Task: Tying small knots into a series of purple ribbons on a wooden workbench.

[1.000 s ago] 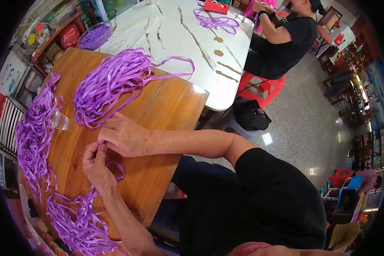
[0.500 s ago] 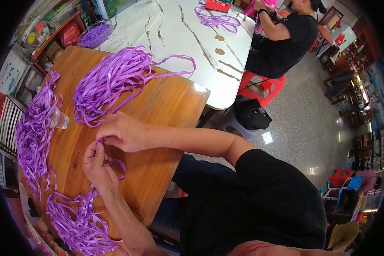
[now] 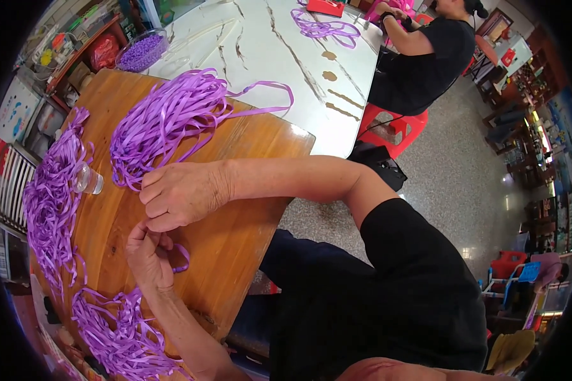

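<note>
On the wooden bench (image 3: 254,143), glossy purple ribbon heaps (image 3: 168,124) are spread; one narrow, satiny strand (image 3: 186,256) is pinched in the left hand (image 3: 151,259), its loop curving beside the palm. Whether anything is gripped by the curled right hand (image 3: 187,193) cannot be told.

Bright indoor light, glare on the floor (image 3: 451,159), soft shadow across the wooden table (image 3: 232,228), fisheye curvature, blackened corners.
</note>
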Demonstrator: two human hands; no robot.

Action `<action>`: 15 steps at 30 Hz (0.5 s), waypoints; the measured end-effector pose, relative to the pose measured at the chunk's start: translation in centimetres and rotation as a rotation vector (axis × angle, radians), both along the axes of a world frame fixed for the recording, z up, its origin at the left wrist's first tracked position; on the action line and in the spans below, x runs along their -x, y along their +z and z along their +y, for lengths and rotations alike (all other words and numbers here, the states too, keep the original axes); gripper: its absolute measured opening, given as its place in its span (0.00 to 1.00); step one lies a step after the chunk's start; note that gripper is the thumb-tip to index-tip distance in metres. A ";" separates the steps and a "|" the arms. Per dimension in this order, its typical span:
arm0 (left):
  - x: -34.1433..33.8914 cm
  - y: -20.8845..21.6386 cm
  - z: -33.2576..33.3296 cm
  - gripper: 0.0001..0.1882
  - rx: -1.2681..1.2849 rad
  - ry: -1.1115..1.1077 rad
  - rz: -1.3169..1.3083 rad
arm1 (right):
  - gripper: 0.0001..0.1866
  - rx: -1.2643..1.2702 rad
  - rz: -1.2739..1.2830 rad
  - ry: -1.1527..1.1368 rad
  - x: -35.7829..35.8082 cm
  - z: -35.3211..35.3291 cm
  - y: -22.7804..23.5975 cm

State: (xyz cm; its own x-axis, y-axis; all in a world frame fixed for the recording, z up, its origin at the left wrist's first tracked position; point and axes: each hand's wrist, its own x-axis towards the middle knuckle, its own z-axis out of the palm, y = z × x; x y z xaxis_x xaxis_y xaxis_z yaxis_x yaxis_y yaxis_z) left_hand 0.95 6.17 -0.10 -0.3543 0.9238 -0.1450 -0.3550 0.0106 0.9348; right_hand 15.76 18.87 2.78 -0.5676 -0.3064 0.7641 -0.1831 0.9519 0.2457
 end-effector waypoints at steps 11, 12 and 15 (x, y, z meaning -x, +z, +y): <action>-1.2 1.1 0.5 0.08 0.019 -0.107 0.063 | 0.07 0.091 -0.116 -0.042 -1.0 1.3 0.7; -1.1 1.0 0.5 0.08 0.022 -0.103 0.064 | 0.07 0.093 -0.115 -0.038 -1.1 1.1 0.4; -1.2 0.5 0.7 0.08 -0.040 -0.032 0.070 | 0.06 0.241 -0.142 -0.093 -1.0 0.5 -0.5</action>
